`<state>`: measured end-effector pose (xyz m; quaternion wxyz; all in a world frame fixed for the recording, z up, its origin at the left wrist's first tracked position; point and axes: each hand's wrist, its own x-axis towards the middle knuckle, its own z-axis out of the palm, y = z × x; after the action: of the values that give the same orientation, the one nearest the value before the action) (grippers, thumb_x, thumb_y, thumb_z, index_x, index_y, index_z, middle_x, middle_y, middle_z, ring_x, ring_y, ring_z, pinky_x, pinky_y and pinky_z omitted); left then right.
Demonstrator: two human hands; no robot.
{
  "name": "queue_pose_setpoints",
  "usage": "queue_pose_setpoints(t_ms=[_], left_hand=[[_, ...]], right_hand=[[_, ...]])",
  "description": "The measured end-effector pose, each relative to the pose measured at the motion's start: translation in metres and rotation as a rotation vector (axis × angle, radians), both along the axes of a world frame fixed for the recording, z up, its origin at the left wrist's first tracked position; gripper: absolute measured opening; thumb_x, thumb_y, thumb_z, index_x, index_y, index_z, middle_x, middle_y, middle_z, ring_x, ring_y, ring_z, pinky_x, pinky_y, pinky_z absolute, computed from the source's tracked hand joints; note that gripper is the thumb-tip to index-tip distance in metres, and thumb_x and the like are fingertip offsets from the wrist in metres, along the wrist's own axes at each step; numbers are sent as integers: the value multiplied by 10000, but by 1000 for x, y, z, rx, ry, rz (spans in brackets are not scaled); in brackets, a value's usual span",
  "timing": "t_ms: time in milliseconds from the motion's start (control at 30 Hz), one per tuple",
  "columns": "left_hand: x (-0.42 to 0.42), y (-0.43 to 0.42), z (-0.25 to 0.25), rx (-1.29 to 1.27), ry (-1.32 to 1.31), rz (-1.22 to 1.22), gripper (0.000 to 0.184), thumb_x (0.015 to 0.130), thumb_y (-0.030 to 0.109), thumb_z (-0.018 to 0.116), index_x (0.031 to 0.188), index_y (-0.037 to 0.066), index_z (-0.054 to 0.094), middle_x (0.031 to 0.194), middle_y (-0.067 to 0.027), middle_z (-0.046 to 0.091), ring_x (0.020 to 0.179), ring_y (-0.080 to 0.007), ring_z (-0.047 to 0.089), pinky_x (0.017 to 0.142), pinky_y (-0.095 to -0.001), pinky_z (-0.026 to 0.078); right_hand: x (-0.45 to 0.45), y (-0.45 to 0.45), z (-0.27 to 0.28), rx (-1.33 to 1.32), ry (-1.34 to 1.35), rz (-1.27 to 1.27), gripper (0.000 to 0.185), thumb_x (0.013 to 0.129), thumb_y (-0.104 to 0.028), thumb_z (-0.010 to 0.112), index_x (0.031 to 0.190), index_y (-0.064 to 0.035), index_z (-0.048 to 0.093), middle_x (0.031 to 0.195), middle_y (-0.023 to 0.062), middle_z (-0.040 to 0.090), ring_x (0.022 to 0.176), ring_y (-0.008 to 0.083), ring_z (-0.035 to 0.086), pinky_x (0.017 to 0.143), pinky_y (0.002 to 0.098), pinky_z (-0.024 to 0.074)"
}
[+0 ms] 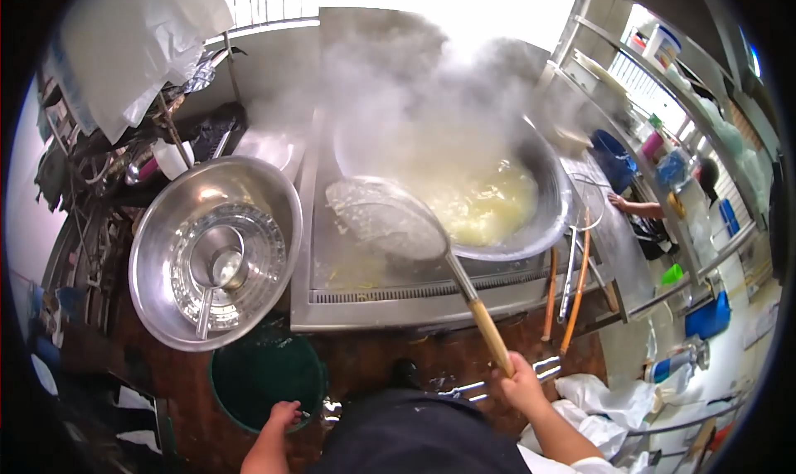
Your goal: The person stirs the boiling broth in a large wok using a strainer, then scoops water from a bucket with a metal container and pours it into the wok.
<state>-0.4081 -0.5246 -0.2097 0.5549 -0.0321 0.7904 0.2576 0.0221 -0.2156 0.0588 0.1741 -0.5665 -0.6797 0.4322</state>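
Note:
Steam rises over a big wok [551,200] set into a metal stove, with pale yellowish liquid bubbling inside it. My right hand [521,383] is wrapped round the wooden handle of a large skimmer [390,217]. The skimmer's round head is over the stove top at the wok's near left side, with pale bits on it. My left hand [286,413] hangs over a dark green bucket [265,374], its fingers curled; whether they hold anything is too small to tell. At the left, a large steel bowl [157,258] contains a metal dipper [217,258].
The metal stove edge [373,315] runs in front of me. Orange and metal poles [576,291] lean at its right. White plastic bags [609,399] lie at the lower right. Another person's arm [638,207] rests by a metal counter beside shelving.

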Motion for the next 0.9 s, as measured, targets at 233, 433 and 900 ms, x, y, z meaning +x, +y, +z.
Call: queue_pose_setpoints(t_ms=[233, 433, 900], left_hand=[[25, -30, 0, -128, -57, 80, 321, 890, 332, 585, 1059, 60, 580, 861, -97, 650, 652, -227, 627, 512, -406, 489], [38, -35, -3, -94, -210, 201, 326, 905, 399, 534, 857, 82, 589, 627, -37, 527, 453, -161, 443, 378, -290, 324], [85, 70, 71, -64, 27, 236, 245, 908, 277, 537, 1042, 77, 577, 821, -48, 631, 633, -153, 608, 512, -309, 492]], right_hand=[[-22, 33, 21, 155, -16, 39, 339, 818, -187, 679, 1120, -63, 587, 896, 97, 653, 817, 219, 627, 779, 333, 485], [-31, 122, 17, -150, 447, -123, 309, 833, -129, 674, 1101, -56, 538, 732, -17, 538, 530, 56, 503, 471, 201, 413], [31, 516, -3, 214, -282, -498, 124, 787, -75, 528, 880, 5, 511, 593, 95, 520, 431, 229, 524, 373, 389, 444]])
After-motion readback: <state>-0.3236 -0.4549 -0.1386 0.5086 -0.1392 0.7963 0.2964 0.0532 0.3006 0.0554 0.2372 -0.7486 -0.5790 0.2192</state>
